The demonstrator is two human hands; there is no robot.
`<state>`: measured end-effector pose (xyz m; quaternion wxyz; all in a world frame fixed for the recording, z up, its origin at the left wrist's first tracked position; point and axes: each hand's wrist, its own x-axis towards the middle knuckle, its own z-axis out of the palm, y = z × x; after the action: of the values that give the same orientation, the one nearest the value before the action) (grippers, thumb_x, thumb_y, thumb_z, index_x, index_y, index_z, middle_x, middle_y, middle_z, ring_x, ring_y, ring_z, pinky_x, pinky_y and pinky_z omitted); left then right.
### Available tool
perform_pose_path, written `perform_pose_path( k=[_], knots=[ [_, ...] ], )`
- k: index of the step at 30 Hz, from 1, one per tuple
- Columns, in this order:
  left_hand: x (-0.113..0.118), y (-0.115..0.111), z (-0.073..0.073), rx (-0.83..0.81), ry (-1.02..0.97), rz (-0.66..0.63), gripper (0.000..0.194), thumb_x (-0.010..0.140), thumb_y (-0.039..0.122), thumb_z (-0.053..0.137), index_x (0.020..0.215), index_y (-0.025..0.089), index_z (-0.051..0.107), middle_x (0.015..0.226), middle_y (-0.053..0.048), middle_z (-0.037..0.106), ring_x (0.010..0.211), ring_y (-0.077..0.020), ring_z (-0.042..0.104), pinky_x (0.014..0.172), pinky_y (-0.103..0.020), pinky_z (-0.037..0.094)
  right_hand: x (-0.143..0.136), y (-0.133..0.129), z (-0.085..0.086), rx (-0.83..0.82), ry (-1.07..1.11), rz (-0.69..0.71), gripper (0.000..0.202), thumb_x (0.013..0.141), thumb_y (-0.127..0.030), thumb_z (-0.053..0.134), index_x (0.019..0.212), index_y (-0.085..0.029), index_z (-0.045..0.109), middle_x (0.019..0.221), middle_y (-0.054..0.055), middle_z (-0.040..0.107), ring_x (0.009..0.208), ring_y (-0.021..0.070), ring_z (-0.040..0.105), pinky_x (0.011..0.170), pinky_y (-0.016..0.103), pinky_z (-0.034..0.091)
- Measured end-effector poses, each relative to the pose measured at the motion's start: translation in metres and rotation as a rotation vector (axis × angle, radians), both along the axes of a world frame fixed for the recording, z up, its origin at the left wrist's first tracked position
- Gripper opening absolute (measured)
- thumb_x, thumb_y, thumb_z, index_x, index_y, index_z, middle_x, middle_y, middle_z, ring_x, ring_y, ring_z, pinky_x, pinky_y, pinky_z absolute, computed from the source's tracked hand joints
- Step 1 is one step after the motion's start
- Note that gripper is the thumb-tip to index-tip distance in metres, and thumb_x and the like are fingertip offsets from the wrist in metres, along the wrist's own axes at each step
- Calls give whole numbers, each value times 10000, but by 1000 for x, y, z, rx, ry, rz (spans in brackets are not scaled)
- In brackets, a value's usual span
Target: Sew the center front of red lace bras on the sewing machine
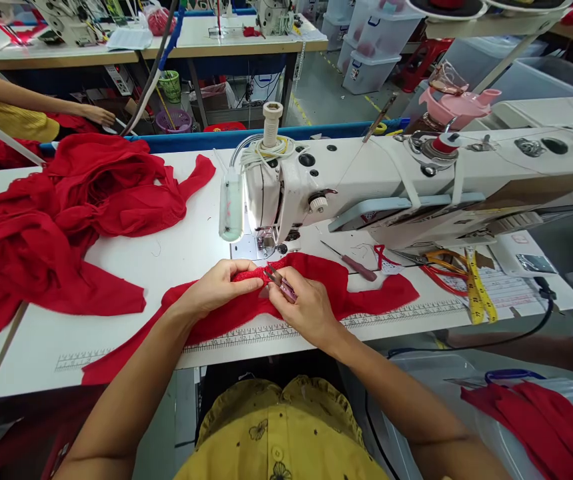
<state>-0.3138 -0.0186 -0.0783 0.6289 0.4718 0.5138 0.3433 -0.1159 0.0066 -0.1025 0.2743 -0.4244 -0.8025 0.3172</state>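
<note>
A long piece of red fabric point(316, 273) lies across the table's front part, in front of the sewing machine's needle area. My left hand point(223, 285) pinches its gathered upper edge between thumb and fingers. Close beside it, my right hand point(309, 303) holds small pinkish thread snips point(285, 288), their tips at the fabric edge between both hands. The white sewing machine point(356, 167) stands just behind, its presser foot point(266, 243) beyond my hands. Part of the fabric hangs toward the table's front edge at the left.
A heap of red fabric point(81, 207) covers the table's left side. An awl point(353, 265), orange-handled scissors point(443, 263) and a yellow tape measure point(476, 287) lie at the right. Another person's hand point(99, 114) shows at the upper left. Red pieces point(541, 420) lie in a bin below right.
</note>
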Motion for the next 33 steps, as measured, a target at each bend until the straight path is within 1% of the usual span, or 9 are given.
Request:
perform_pose_path(
  k=[5, 7, 12, 16, 20, 24, 27, 30, 33],
  knots=[
    [1, 0, 2, -48, -89, 34, 262, 801, 392, 758, 780, 152, 655, 782, 5, 624, 745, -131, 542, 737, -242, 429, -1, 0, 7, -166, 80, -1, 213, 885, -432, 619, 852, -229, 564, 613, -58, 511, 530, 102, 431, 532, 231, 312],
    [2, 0, 3, -46, -98, 28, 264, 801, 393, 762, 782, 149, 662, 787, 2, 626, 752, -130, 541, 741, -240, 424, -2, 2, 8, -246, 128, 12, 243, 883, -453, 625, 840, -222, 567, 628, -55, 514, 548, 101, 425, 531, 228, 314],
    [1, 0, 2, -69, -99, 39, 281, 778, 388, 782, 751, 141, 651, 738, 7, 600, 699, -118, 515, 679, -233, 392, -6, 6, 9, -442, 243, 24, 188, 805, -368, 638, 767, -203, 556, 573, -73, 436, 538, 93, 382, 510, 223, 301],
    [0, -1, -1, -108, -144, 54, 295, 777, 388, 789, 748, 141, 631, 723, 14, 592, 668, -102, 495, 640, -215, 368, -9, 4, 11, -477, 254, -6, 138, 754, -302, 603, 708, -207, 514, 547, -84, 384, 525, 89, 351, 498, 223, 286],
    [0, -1, -2, -149, -192, 42, 309, 773, 392, 794, 764, 136, 622, 751, 1, 595, 684, -110, 509, 652, -220, 381, -11, 3, 9, -458, 234, 18, 141, 765, -289, 586, 709, -213, 482, 557, -87, 380, 529, 88, 340, 499, 220, 286],
    [-1, -2, 0, -141, -225, 26, 294, 778, 381, 795, 796, 126, 649, 773, -5, 613, 703, -111, 525, 680, -220, 397, -9, 2, 9, -347, 176, 36, 125, 825, -286, 571, 751, -214, 500, 578, -83, 432, 528, 88, 383, 528, 220, 315],
    [-1, -1, 0, -141, -249, 17, 277, 789, 373, 790, 785, 130, 655, 761, -1, 630, 689, -108, 531, 678, -220, 400, -2, -2, 15, -168, 52, 19, 134, 874, -341, 606, 881, -212, 569, 644, -68, 561, 548, 99, 480, 550, 227, 341],
    [-2, -1, 0, -145, -247, 5, 270, 796, 374, 785, 783, 133, 664, 762, -6, 649, 689, -112, 546, 688, -226, 406, 9, -10, 20, 113, -58, 27, 218, 967, -363, 554, 1089, -187, 595, 780, -22, 692, 609, 117, 594, 561, 237, 365],
    [-2, -1, -1, -144, -227, 6, 264, 797, 367, 787, 773, 133, 667, 750, -4, 648, 677, -108, 547, 680, -222, 401, 17, -18, 21, 503, -191, 29, 225, 1026, -304, 500, 1117, -130, 610, 794, 13, 718, 610, 114, 624, 544, 262, 347]
  ],
)
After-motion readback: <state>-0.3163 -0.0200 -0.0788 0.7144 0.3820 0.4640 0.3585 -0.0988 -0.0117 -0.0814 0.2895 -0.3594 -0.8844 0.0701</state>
